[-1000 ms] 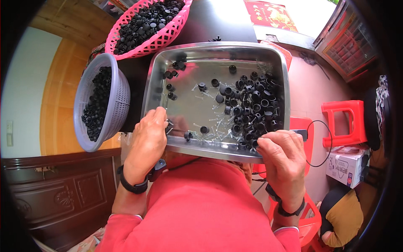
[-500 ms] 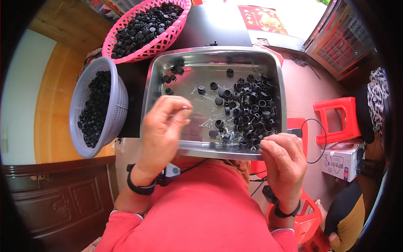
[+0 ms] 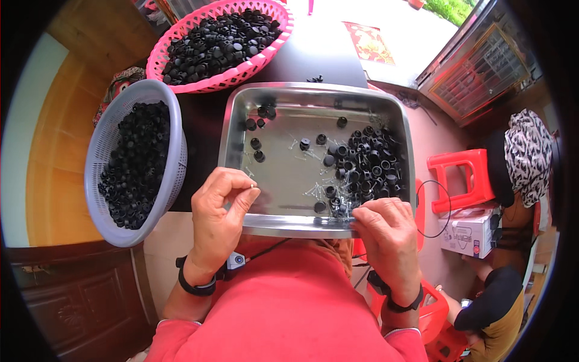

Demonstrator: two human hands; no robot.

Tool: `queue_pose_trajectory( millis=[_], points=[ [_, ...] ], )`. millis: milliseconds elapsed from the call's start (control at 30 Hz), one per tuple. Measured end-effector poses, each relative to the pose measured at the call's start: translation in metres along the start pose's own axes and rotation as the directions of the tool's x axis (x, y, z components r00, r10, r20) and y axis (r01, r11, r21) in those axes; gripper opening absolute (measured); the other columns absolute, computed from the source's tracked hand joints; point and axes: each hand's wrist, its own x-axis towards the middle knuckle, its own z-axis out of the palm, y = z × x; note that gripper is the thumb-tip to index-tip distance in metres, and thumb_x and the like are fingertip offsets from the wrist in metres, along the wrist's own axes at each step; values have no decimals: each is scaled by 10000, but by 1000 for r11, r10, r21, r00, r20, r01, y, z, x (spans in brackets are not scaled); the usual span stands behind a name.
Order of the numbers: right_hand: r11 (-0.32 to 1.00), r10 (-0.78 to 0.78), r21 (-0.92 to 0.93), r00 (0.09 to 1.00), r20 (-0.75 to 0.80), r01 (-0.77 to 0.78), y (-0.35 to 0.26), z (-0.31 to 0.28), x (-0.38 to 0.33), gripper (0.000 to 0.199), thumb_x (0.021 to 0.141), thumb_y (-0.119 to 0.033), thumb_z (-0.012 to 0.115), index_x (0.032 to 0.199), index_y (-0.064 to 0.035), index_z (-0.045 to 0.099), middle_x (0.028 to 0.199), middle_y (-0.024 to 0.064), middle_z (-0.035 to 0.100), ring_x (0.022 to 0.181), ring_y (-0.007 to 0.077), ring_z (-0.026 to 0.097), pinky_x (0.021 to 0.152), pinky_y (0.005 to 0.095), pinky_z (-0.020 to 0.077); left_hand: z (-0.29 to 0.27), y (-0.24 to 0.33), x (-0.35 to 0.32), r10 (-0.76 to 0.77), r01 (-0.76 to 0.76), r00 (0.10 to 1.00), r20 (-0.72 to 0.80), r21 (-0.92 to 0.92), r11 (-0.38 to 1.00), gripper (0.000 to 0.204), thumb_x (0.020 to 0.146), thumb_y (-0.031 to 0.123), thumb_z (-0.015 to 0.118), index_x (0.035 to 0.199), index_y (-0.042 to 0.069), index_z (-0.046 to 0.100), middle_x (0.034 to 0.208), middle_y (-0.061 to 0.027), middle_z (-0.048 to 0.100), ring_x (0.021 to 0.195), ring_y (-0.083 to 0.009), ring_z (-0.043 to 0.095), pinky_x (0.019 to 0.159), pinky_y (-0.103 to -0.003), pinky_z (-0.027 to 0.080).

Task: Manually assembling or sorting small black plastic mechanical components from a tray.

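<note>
My left hand (image 3: 218, 205) is closed in a pinch over the near left part of a metal tray (image 3: 241, 99); a tiny pale metal tip, like a screw head, shows between thumb and forefinger. My right hand (image 3: 389, 226) reaches over the tray's near right edge with its fingers bent together. Its fingertips are beside the pile of round black caps (image 3: 374, 163), and what they hold, if anything, is hidden. Thin silver screws (image 3: 315, 191) lie scattered at the pile's left side. A few black caps (image 3: 256, 143) sit apart along the tray's left side.
Left of the tray stands a grey-lilac basket (image 3: 179, 157) full of black parts. A pink basket (image 3: 158, 66), also full of them, is behind it. At the right are a red stool (image 3: 461, 157), a white box (image 3: 467, 235) and another person (image 3: 497, 301), low down.
The view has shifted, so the tray sits slightly lower. My left hand has drawn back toward me. My right hand has moved left along the tray's near edge.
</note>
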Motion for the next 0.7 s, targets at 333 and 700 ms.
queue_pose_trajectory(
  millis=[333,700],
  points=[
    [931,-125,353,989,76,91,-41,39,40,295,731,-48,712,1009,-25,616,826,101,619,727,268,595,621,355,464,1,15,-11,268,-279,950,159,52,959,156,759,-75,658,885,7,620,796,-116,613,685,-239,612,599,-310,492],
    [972,-85,231,968,237,29,-46,-11,83,213,695,11,732,888,-4,645,765,116,630,658,238,632,568,312,491,-1,-1,-7,343,-359,928,146,106,927,152,774,-59,647,901,6,597,794,-125,627,698,-273,626,608,-331,499]
  ],
)
